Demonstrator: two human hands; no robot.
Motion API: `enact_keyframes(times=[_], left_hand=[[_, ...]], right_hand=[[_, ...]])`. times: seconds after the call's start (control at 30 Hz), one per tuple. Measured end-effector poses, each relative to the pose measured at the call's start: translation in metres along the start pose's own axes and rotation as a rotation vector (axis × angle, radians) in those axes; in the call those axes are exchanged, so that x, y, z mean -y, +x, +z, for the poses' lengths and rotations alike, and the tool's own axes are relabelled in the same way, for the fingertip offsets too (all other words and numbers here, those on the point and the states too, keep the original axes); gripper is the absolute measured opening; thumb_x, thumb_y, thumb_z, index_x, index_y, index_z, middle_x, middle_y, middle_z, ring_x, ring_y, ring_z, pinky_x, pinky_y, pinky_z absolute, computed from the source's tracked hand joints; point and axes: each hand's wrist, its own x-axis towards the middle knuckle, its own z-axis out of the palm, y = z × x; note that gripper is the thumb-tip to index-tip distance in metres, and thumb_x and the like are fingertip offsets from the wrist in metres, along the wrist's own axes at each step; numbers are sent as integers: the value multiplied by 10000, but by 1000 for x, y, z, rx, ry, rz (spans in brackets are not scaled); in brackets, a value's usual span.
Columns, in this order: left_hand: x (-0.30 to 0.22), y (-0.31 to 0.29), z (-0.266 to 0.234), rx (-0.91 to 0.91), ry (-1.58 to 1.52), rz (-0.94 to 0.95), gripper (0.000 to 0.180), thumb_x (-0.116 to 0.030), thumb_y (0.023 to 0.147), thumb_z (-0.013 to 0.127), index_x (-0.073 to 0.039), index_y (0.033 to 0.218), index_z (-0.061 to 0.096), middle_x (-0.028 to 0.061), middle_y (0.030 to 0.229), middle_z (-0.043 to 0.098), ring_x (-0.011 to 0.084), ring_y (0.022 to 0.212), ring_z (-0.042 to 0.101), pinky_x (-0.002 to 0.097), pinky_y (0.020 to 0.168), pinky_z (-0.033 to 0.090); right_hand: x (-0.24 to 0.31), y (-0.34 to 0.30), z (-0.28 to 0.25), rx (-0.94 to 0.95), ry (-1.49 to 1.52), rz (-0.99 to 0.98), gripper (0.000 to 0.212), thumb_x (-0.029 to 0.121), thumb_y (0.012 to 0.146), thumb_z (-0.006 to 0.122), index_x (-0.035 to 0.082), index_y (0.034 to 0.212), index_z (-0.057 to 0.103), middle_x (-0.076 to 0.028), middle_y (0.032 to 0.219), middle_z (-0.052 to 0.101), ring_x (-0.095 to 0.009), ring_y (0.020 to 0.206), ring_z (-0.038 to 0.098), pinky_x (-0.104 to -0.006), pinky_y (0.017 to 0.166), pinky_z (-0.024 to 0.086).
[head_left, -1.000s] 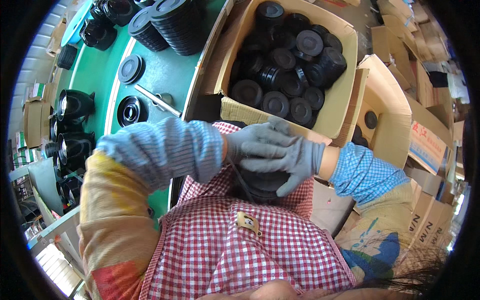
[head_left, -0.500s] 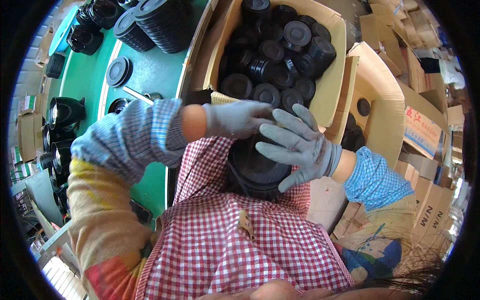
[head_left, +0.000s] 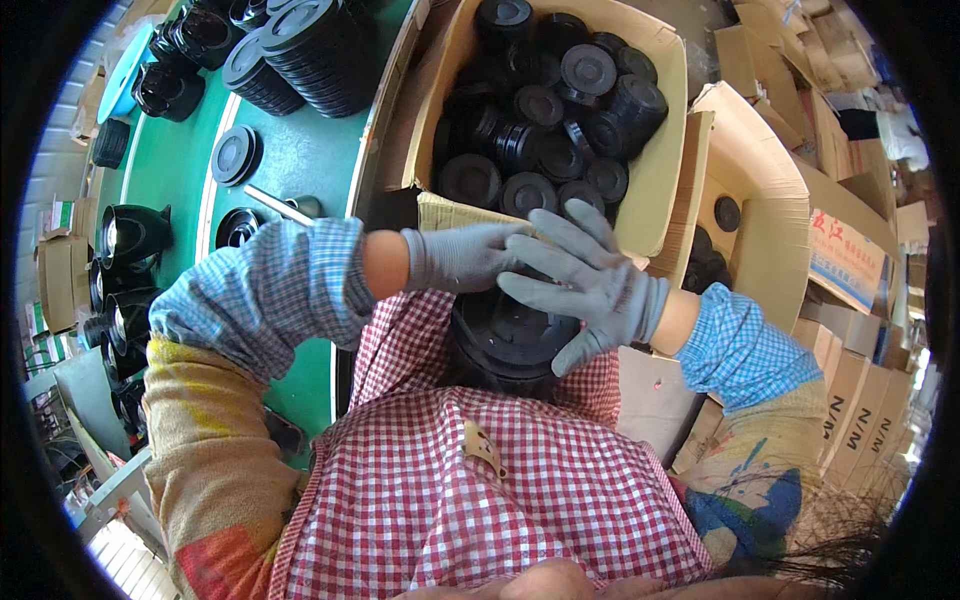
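A round black lidded piece (head_left: 512,340) with raised rings on its top sits at my lap against the checked apron. My left hand (head_left: 462,257), in a grey glove, lies along its far edge with fingers held together and bent. Their tips disappear behind the other hand, so what they grip cannot be made out. My right hand (head_left: 585,285), gloved in grey too, is spread flat, its fingers reaching over the left fingertips and its thumb near the piece's right rim.
A cardboard box (head_left: 665,190) full of black round lids stands ahead. Another open carton (head_left: 770,200) holds more, to its right. On the green bench (head_left: 295,150) at left are stacked black discs (head_left: 325,60), two loose discs (head_left: 236,155), a white rod (head_left: 277,204) and black pots (head_left: 132,235).
My right hand has shifted slightly left, covering more of the left fingertips. My left hand has moved a little lower in view. The black piece stays at my lap.
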Motion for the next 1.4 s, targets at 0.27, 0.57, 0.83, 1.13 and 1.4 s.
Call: enact_keyframes(times=[0.27,0.57,0.83,1.13,1.4], left_hand=[[-22,58,10,242,245,-839,458,-440,932,693,-68,1198,715,118,1077,747,288,1038,707,435,913,551],[9,1,16,-132,461,677,396,-194,938,656,-133,1328,627,125,1429,559,208,1364,508,401,1159,399],[-14,51,30,211,312,-448,454,-473,975,589,-30,990,686,202,889,692,424,873,667,492,775,507],[-53,-52,-38,-345,79,-368,409,-306,927,721,-18,1211,660,153,1239,628,274,1109,633,369,967,515],[-95,-89,52,-220,460,-61,862,-212,632,916,-37,1381,526,225,1439,496,449,1364,444,518,1128,391]], right_hand=[[62,47,37,-91,-97,102,662,584,879,618,180,1404,595,-156,1591,379,-401,1518,231,-656,1198,69],[7,0,15,80,59,-2,832,672,744,697,246,1447,567,-157,1564,415,-411,1498,248,-642,1191,130],[82,54,48,-51,-65,36,572,534,928,556,219,1402,608,-128,1564,396,-384,1527,194,-666,1201,74],[45,-66,45,-970,302,548,537,369,1099,367,-6,1464,486,-217,1490,489,-340,1417,437,-401,1189,310],[93,-59,105,-818,474,577,555,378,1067,497,-36,1434,524,-152,1466,543,-263,1404,452,-387,1200,289]])
